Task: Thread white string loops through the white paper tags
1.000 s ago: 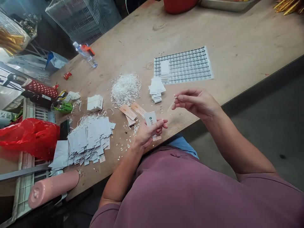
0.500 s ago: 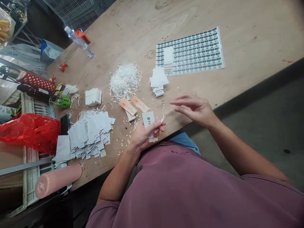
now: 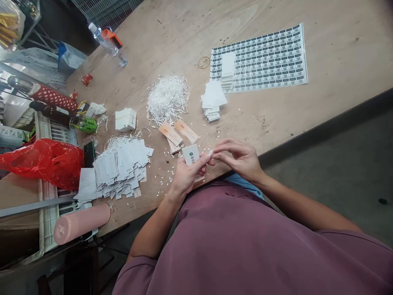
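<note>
My left hand point(image 3: 186, 176) is closed on a white hang tag point(image 3: 190, 154) with a green logo and dark print. A small white string end point(image 3: 210, 153) sticks out from between its thumb and finger. My right hand point(image 3: 239, 160) meets it there, thumb and forefinger pinched at that end. Orange-and-white printed cards point(image 3: 186, 131) lie just beyond the left hand. Behind them is a heap of white strings point(image 3: 168, 99). Tiny white bits are scattered on the wood around my hands.
A big pile of white tags point(image 3: 123, 168) spreads on the left, near a pink bottle point(image 3: 82, 223) and a red plastic bag point(image 3: 46, 164). Stacks of white cards point(image 3: 214, 96) stand by a printed label sheet point(image 3: 270, 59). Farther back lies a clear bottle point(image 3: 109, 45).
My right hand has come left and down to my left hand, and its fingers have closed at the white string end. The left hand keeps the tag. The view has shifted slightly.
</note>
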Demonstrator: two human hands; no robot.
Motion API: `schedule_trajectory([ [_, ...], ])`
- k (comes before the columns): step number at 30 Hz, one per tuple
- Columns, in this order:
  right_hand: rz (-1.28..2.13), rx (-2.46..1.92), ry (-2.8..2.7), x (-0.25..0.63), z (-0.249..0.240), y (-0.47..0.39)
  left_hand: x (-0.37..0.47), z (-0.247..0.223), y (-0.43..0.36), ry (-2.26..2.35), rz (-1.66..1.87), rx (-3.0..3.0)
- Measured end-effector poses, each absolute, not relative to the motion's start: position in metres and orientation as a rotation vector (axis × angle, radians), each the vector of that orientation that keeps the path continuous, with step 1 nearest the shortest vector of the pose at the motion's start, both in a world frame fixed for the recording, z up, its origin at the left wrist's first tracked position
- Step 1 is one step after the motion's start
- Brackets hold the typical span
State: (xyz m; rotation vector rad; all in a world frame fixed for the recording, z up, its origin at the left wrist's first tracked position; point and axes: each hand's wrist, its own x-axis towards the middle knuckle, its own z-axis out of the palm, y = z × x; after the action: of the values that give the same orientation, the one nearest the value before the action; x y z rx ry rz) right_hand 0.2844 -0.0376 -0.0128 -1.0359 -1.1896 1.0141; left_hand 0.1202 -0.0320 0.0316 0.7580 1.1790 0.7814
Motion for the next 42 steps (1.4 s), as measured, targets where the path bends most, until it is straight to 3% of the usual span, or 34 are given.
schedule_trajectory([
  [6, 1.345, -1.007, -1.092, 0.282, -0.009, -0.034, 0.117, 0.019, -0.041, 1.3, 0.877, 0.89],
  [17, 1.085, -1.061, -1.834, 0.295, 0.011, -0.016, 0.108, 0.025, -0.033, 1.33, 0.928, 1.105],
  [24, 0.831, -0.967, -1.624, 0.281, -0.007, -0.025, 0.113, 0.014, -0.033, 1.21, 1.012, 0.62],
  [31, 0.999, -0.992, -1.541, 0.278, -0.012, -0.031, 0.099, 0.021, -0.029, 1.155, 0.753, 0.726],
  [42, 1.161, -1.024, -1.473, 0.282, -0.007, -0.035, 0.092, 0.03, -0.028, 1.183, 0.639, 0.791],
])
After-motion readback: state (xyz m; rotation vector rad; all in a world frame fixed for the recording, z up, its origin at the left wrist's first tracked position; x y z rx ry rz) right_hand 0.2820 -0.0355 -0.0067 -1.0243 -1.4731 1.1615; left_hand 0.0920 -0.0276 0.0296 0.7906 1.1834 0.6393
